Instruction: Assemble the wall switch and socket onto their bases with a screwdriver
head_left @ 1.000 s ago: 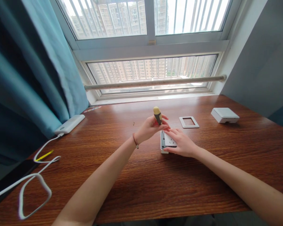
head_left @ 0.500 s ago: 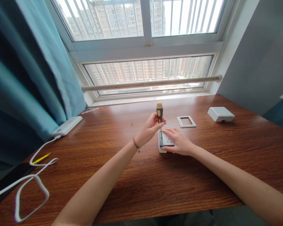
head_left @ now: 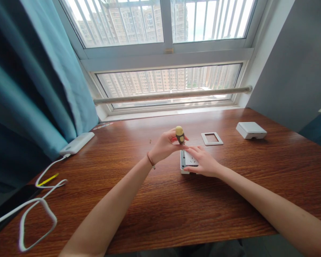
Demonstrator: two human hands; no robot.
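My left hand point(head_left: 166, 142) grips a screwdriver point(head_left: 179, 134) by its black-and-yellow handle. Its shaft points down at the left strip of a white wall socket point(head_left: 190, 159), partly hidden by my fingers; whether the tip sits in a screw I cannot tell. My right hand point(head_left: 204, 162) lies over the socket's right side, fingers at its far edge and thumb along the near edge, holding it against the desk. A white frame cover point(head_left: 219, 139) with a rectangular opening lies just beyond my right hand.
On the wooden desk point(head_left: 155, 200), a small screw point(head_left: 150, 141) lies left of my left hand. A white box point(head_left: 251, 130) stands at the far right. At the left are a white power strip point(head_left: 77, 143), its cable point(head_left: 53, 219) and a yellow strip point(head_left: 48, 179). Behind is a window.
The screwdriver's handle has come lower and looks foreshortened, tilted more toward me. My left hand has shifted slightly with it. My right hand and the socket have stayed put.
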